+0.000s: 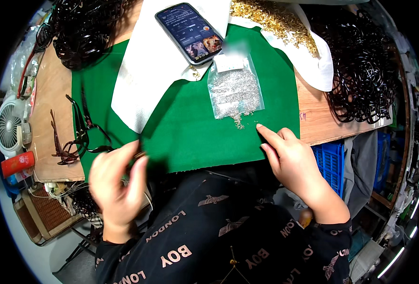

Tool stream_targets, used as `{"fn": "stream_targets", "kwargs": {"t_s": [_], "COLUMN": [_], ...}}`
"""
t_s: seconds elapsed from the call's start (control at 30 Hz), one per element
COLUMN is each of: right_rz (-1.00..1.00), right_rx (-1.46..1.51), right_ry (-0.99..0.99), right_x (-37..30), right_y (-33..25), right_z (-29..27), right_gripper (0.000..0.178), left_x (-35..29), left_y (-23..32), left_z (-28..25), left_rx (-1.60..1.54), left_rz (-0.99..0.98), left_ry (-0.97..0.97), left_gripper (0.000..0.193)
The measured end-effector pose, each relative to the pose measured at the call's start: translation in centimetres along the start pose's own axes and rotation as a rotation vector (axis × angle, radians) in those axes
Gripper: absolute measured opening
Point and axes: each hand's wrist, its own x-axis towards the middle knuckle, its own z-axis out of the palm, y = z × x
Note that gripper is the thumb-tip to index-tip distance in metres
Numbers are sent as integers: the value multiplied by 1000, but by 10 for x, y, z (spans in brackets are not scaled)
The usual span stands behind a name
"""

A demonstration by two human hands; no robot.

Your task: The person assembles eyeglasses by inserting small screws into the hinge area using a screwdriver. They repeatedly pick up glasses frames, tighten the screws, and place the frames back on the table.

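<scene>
My left hand (118, 182), smeared by motion, is closed at the near left edge of the green mat (190, 137). A dark, thin thing (140, 150) shows between its thumb and fingers; its kind is unclear. My right hand (292, 158) rests at the mat's near right, index finger stretched out and thumb apart. That fingertip is beside a few tiny silver pieces, too small to tell whether it touches one. Just beyond lies a clear plastic bag (235, 87) of small silver screw-like parts, some spilled from its near edge (238, 120). Dark glasses frames (81, 135) lie left of my left hand.
A phone (190, 33) lies on white cloth (141, 78) at the back. Small gold parts (280, 23) fill another white sheet at back right. Piles of dark glasses frames (361, 66) flank the wooden table (313, 109). A fan (10, 125) stands far left; a blue crate (330, 163) is below right.
</scene>
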Motion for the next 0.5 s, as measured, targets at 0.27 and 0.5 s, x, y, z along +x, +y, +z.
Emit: {"fn": "stream_targets", "kwargs": {"t_s": [0.27,0.5], "right_rz": [20,68], "right_rx": [-54,883], "right_ry": [0,-356], "right_x": [-2,7], "right_y": [-3,-18], "right_z": [-2,-7], "right_gripper": [33,32], "left_x": [1,-14], "left_y": [-25,3], "left_z": [-6,120], "left_rx": [-1768,-2751], "left_rz": [-42,-404], "left_ry": [92,-512], "left_gripper": [24,32]}}
